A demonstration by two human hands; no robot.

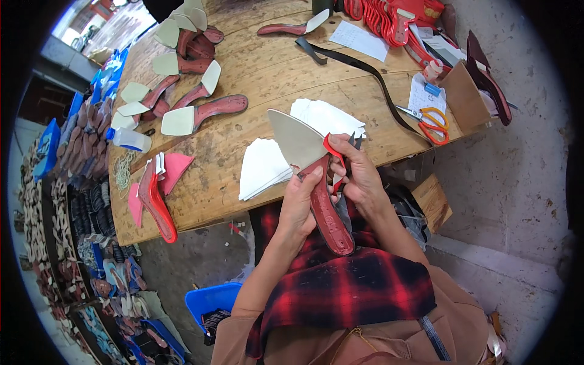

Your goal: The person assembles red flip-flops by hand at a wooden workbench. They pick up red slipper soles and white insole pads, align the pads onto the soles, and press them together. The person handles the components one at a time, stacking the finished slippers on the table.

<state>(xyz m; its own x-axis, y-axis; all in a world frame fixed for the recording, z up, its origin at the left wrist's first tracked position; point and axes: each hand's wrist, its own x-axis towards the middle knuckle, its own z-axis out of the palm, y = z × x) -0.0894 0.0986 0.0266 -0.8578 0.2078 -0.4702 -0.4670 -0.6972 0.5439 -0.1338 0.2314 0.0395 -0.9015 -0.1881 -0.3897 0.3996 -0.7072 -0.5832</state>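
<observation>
My left hand [299,204] is closed round a half-made shoe [328,213], its dark red, narrow sole side facing up and its heel end toward me. A broad cream toe piece [295,137] fans out at the far end. Against the right edge of the shoe, my right hand [360,173] is closed, with dark pointed snips [354,143] held in it. A bright red flap [332,146] curls up between its fingers and the cream piece. Just beyond lie two stacks of white cut pieces, the nearer stack [263,169] and the farther stack [328,115].
Several similar half-made shoes [222,106] lie on the wooden table [267,67]. A glue bottle [131,140] and red-and-pink uppers [155,198] are at left. Orange-handled scissors [433,125], a black strap [365,70] and a cardboard box [465,97] sit right. A blue bin [210,301] stands below.
</observation>
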